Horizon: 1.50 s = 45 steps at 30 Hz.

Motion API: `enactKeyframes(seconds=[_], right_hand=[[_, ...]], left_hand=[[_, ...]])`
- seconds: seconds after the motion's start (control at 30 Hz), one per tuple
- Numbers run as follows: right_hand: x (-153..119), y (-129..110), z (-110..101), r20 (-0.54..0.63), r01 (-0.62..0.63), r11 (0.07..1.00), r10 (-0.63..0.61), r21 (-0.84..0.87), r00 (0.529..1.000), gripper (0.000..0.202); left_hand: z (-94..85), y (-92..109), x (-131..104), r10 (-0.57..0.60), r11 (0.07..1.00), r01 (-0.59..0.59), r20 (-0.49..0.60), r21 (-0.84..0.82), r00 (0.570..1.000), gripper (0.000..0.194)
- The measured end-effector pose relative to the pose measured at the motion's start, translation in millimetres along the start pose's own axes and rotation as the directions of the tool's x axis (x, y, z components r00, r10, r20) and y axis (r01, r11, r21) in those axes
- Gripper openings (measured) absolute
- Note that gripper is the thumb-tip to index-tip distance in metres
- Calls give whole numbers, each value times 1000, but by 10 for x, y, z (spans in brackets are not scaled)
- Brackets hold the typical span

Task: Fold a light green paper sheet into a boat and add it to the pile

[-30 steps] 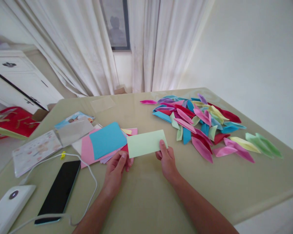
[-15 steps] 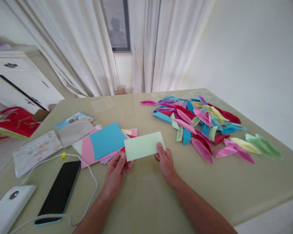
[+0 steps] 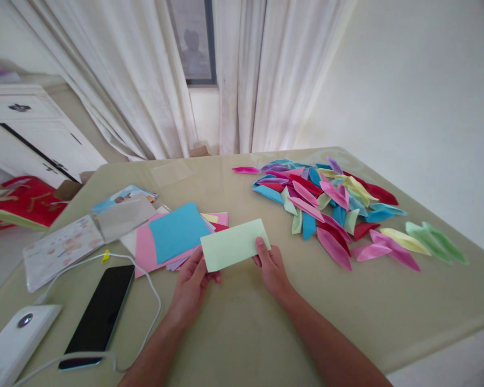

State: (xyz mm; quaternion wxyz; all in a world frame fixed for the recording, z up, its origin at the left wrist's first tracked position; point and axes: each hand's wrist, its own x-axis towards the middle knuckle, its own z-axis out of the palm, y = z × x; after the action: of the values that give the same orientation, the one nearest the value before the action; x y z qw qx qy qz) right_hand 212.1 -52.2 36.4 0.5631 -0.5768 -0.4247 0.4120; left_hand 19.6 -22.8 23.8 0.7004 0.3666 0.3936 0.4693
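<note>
Above the worktop [image 3: 236,333], our right fingers [image 3: 261,244] are pinching the green paper [image 3: 232,247]; our left fingers [image 3: 200,269] are meeting its left edge, grip unclear. We are seemingly steadying it, any move calling for light pressure. Folded papers [image 3: 305,207] are lying right.

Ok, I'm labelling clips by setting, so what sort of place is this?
Probably a room in a home: long curtains by a window, a white cabinet, and a table with a phone and coloured paper.

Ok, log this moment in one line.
right hand: pinching pale-green rectangular paper; left hand: at paper's left end; nearby: blue paper sheet
</note>
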Motion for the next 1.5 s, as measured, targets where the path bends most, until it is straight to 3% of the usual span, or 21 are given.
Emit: enactKeyframes(seconds=[0.13,0.23,0.37,0.57,0.67,0.73,0.9,1.0,1.37,1.5], right_hand=[[76,47,-121,15,63,992,-62,-107,998,68],[164,74,-195,-9,102,994,-103,-42,995,42],[271,81,-275,67,148,988,-151,55,986,56],[328,-180,-517,255,251,958,-210,-142,944,28],[356,-273,-654,396,314,933,-226,-174,890,17],[379,-235,-697,431,326,926,-220,-189,875,15],[380,57,-641,348,280,956,-236,-81,907,17],[352,153,-607,341,304,950,-264,-70,902,19],[288,68,-654,355,298,949,-243,-106,902,18],[302,82,-683,302,296,955,-273,-31,913,23]], left_hand=[[-19,3,19,49,992,-52,22,112,999,64],[-56,-1,64,126,963,-123,1,238,992,55],[-76,31,126,151,922,-151,28,356,988,41],[-84,67,159,110,936,-131,82,326,991,55],[-106,49,153,64,970,-74,54,232,997,69],[-118,29,148,52,986,-60,52,156,997,75],[-129,-2,139,72,991,-79,74,108,995,65],[-131,1,127,73,992,-77,48,99,996,62],[-127,22,75,-8,999,9,31,-40,999,51],[-149,24,70,36,995,-43,77,94,996,40]])
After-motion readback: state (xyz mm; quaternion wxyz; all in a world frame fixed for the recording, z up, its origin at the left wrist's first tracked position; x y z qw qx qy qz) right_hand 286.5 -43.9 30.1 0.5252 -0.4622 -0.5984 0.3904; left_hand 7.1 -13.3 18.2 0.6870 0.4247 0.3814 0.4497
